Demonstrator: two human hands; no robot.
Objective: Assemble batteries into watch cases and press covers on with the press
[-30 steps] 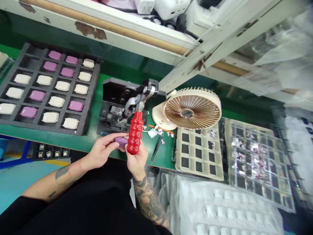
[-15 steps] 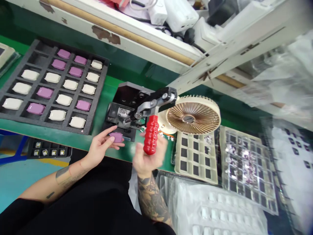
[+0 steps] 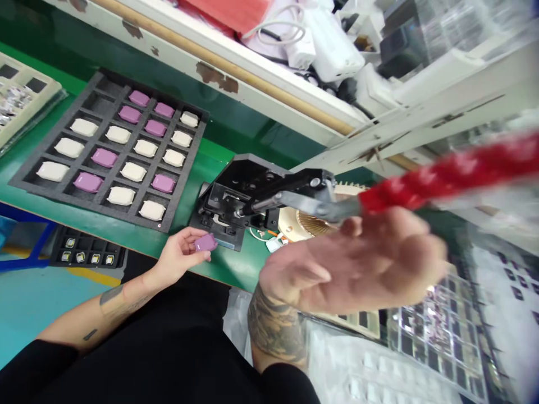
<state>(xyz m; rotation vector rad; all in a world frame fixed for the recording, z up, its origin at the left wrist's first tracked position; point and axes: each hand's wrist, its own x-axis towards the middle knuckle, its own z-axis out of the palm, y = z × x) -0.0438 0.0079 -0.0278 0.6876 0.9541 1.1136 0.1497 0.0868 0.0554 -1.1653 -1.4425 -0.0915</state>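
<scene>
Fingers of our right hand [image 3: 349,269] are loosely spread, palm up, gripping nothing visible, near the red handle [image 3: 446,174]; blur keeps us from telling contact. By size, we record: green tabletop [image 3: 236,269]; on it, dark compartmented tray [image 3: 99,105] bearing white cases [image 3: 145,148] and others in purple; beside the tray, black clamp fixture [image 3: 252,188]; smallest, purple case [image 3: 205,243], held between closed thumb and fingers of our left hand [image 3: 174,258], near the fixture's front edge.
</scene>
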